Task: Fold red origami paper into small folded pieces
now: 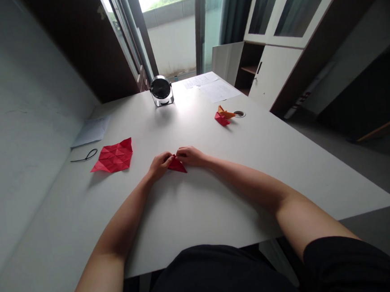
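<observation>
Head view: both my hands pinch the folded red paper (177, 166)

The folded red paper is in front of me at the table (207, 217), between my left hand (160, 164) and my right hand (191, 156). The fingers of both are clamped on its upper part, their tips near each other around a small peak; a pointed flap shows below, its corner aimed towards me and to the right. I cannot tell how many layers I hold, nor whether the lower edge touches the table.

I judge the step in hand to be shaping a fold near that peak. The next move, I think, calls for lining up the edges, one hand steadying while the other presses the crease lightly, since the paper could slip or tear at the point.

Off to my left lies a creased red sheet (114, 157), spread out, with a black loop (89, 155) beside it. To my right, a small red piece (222, 120) and a small orange piece (226, 113) sit close together.
</observation>
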A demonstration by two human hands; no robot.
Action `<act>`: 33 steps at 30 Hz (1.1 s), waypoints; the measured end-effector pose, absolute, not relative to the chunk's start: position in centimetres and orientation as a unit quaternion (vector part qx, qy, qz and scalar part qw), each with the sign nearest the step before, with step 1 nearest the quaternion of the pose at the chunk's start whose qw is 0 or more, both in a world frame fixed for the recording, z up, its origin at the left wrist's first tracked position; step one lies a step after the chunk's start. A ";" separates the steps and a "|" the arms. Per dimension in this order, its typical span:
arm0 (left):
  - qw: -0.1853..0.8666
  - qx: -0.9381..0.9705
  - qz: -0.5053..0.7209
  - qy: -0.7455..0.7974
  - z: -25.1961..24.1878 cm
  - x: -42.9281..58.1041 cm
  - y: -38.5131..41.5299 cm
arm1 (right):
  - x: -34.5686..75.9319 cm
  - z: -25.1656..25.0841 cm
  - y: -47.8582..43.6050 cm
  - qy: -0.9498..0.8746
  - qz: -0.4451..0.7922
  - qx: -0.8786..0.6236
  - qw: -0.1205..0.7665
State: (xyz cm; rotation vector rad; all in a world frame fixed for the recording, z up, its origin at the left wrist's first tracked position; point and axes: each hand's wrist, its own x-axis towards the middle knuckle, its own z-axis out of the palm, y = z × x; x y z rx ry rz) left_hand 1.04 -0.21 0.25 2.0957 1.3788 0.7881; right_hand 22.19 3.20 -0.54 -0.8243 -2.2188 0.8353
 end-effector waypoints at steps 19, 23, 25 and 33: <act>0.252 0.771 0.292 0.507 0.1 1.1 -0.2 | 22.2 -0.8 3.3 -0.841 0.316 -0.313 0.308; 0.254 0.772 0.287 0.507 0.2 1.1 -0.2 | 22.2 -0.6 3.2 -0.840 0.317 -0.315 0.309; 0.253 0.771 0.284 0.510 0.3 1.1 -0.2 | 22.2 -0.5 3.2 -0.840 0.317 -0.314 0.310; 0.251 0.773 0.283 0.509 0.4 1.1 -0.2 | 22.2 -1.0 3.5 -0.840 0.318 -0.309 0.312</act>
